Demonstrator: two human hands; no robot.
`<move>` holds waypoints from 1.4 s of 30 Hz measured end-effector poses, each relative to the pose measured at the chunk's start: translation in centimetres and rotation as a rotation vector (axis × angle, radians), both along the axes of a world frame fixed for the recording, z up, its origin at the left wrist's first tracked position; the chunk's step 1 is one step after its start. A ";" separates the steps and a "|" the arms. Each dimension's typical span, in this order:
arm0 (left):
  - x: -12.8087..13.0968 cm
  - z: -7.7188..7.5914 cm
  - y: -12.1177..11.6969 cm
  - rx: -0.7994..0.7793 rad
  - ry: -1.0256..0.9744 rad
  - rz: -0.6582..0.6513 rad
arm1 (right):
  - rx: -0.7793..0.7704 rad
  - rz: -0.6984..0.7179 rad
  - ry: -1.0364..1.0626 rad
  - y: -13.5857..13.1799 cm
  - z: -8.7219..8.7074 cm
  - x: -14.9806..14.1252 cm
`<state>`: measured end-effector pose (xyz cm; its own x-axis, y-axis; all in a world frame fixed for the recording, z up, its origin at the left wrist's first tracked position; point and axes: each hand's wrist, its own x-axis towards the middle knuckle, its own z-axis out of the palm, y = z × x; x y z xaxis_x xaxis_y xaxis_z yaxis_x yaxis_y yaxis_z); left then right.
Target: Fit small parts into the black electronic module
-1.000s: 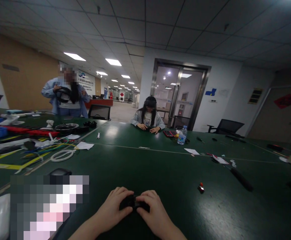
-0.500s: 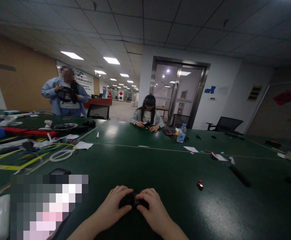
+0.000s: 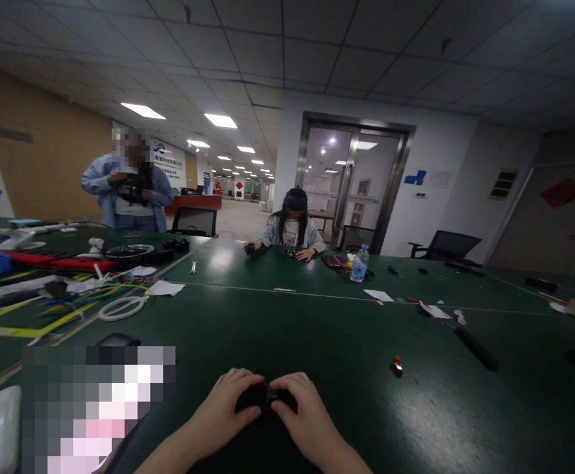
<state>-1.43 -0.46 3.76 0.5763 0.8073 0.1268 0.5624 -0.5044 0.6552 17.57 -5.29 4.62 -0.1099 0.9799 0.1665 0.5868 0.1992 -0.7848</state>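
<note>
Between my hands, low in the middle of the view, is a small black object, dark against the table; its kind cannot be made out. My left hand grips its left side, thumb below and fingers above. From the right, my right hand holds the other side in the same way, its thumb close to the left one. Both hands are closed and rest near the surface of the green table. My fingers hide much of the black object.
A small red and silver piece lies to the right, with a black-handled tool beyond it. Coiled white tubing and loose wires are on the left. A water bottle stands across the table near a seated person. Another person stands back left.
My hands stay almost in place around the black object, with slight finger shifts. The seated person has lifted a dark item and moved it to the left. The view tilted slightly.
</note>
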 end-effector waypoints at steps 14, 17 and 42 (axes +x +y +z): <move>0.0 0.2 0.0 -0.013 0.005 -0.003 | 0.072 -0.130 0.171 0.3 0.6 1.7; -0.1 0.2 -0.1 -0.026 0.006 0.002 | 0.085 -0.150 0.199 0.2 0.9 2.1; -0.3 0.2 0.0 -0.023 0.023 -0.012 | 0.084 -0.350 0.803 1.6 0.3 4.5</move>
